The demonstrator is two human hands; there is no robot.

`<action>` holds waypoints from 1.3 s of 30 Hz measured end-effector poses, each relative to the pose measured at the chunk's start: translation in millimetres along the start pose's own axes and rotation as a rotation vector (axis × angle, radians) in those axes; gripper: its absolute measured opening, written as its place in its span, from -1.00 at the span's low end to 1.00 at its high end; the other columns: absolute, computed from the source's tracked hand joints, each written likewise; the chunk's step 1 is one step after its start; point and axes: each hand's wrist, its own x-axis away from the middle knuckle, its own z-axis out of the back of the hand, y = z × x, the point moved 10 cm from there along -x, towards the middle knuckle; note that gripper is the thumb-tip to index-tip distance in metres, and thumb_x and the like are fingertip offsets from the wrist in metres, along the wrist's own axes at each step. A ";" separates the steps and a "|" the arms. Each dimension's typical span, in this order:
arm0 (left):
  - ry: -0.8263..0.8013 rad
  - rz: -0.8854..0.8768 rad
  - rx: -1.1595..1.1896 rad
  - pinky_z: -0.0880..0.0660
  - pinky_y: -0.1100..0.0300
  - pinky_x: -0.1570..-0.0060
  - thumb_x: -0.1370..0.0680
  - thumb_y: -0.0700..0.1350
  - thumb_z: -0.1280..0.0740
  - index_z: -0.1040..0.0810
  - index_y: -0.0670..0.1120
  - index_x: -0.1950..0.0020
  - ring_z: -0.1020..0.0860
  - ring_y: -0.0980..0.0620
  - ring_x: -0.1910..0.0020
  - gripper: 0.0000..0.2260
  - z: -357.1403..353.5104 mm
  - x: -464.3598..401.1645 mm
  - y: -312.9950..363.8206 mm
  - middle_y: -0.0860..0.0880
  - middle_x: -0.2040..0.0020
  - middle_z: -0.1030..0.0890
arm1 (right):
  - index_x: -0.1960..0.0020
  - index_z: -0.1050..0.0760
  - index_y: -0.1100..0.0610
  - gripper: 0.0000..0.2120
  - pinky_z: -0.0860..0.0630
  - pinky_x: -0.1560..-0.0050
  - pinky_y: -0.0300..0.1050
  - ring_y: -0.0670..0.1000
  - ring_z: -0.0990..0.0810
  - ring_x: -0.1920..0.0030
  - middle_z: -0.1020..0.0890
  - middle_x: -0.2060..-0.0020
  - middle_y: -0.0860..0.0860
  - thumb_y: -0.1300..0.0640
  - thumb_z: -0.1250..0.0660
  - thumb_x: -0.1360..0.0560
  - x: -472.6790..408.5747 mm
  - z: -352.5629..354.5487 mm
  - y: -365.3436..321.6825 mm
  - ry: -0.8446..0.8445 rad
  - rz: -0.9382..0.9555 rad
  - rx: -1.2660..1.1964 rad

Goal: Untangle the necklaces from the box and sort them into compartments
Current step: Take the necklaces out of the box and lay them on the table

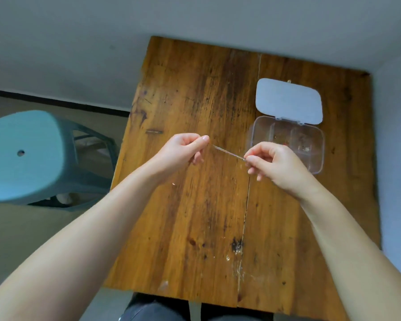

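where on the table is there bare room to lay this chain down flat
Bare wood spans the near half of the table, below both hands, and the far left part beside the box's open lid. The right side is crowded: the clear compartment box sits just behind the right hand. The left hand and right hand hold the chain taut.

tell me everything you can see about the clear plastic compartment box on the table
The clear plastic compartment box is a rounded rectangle lying flat on the wooden table, towards its far right. Its pale lid, hinged at the far edge, is folded back open. Dividers split the tray; small blurred items lie in the right compartments. The right hand overlaps its near edge; contact is unclear.
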 end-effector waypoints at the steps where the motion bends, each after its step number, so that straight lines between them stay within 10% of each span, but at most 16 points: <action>1: -0.015 0.039 -0.005 -0.49 0.15 0.05 -0.59 0.05 -0.20 -0.44 -0.13 0.26 -0.47 0.03 0.34 -0.68 9.2 1.5 -11.0 0.01 0.44 -0.40 | 0.14 -0.55 0.05 -0.89 -0.54 0.36 -0.27 -0.11 -0.63 0.36 -0.65 0.29 -0.01 0.19 -0.30 -0.54 4.4 -17.8 5.2 -0.007 -0.034 -0.041; 13: 0.070 0.180 -0.475 -0.38 0.18 0.40 -0.56 0.07 -0.23 -0.54 -0.10 0.32 -0.37 0.03 0.45 -0.65 82.2 -6.6 -86.1 -0.01 0.43 -0.45 | 0.11 -0.46 0.04 -0.88 -0.58 0.35 -0.21 -0.09 -0.61 0.38 -0.62 0.27 0.05 0.19 -0.22 -0.57 71.2 -143.4 46.0 0.218 -0.365 -0.317; 19: 0.055 0.019 -0.788 -0.58 -0.01 0.19 -0.58 0.00 -0.23 -0.58 -0.14 0.10 -0.56 -0.07 0.24 -0.75 66.9 -13.3 -78.5 -0.07 0.22 -0.61 | 0.05 -0.46 0.01 -0.89 -0.44 0.19 -0.49 -0.20 -0.52 0.15 -0.48 0.13 -0.18 0.21 -0.25 -0.56 85.7 -177.7 19.7 0.221 -0.120 0.060; 25: -0.077 -0.194 -1.052 -0.47 0.06 0.28 -0.58 -0.05 -0.24 -0.50 -0.14 0.13 -0.47 -0.07 0.22 -0.81 37.7 -7.1 -75.3 -0.08 0.19 -0.52 | 0.01 -0.57 0.17 -0.91 -0.56 0.05 -0.14 0.00 -0.59 0.10 -0.60 0.12 0.04 0.25 -0.37 -0.48 95.0 -242.2 17.3 0.101 0.091 0.328; 34: 0.020 -0.246 -1.207 -0.47 0.03 0.27 -0.56 -0.02 -0.28 -0.50 -0.18 0.06 -0.48 -0.13 0.13 -0.79 31.7 -11.8 -68.4 -0.13 0.14 -0.50 | -0.17 -0.56 0.12 -0.71 -0.56 0.06 -0.15 -0.04 -0.59 0.05 -0.63 0.04 -0.01 0.15 -0.41 -0.45 114.5 -239.4 12.4 0.112 0.284 0.449; 39: -0.025 -0.353 -1.104 -0.48 0.02 0.24 -0.55 -0.01 -0.28 -0.41 -0.13 -0.22 -0.48 -0.16 0.00 -0.69 -16.1 -19.3 -40.8 -0.14 0.00 -0.50 | -0.12 -0.57 0.17 -0.79 -0.45 -0.09 -0.13 0.03 -0.55 -0.02 -0.62 0.02 0.05 0.25 -0.24 -0.53 83.7 -105.4 21.5 0.480 0.184 0.288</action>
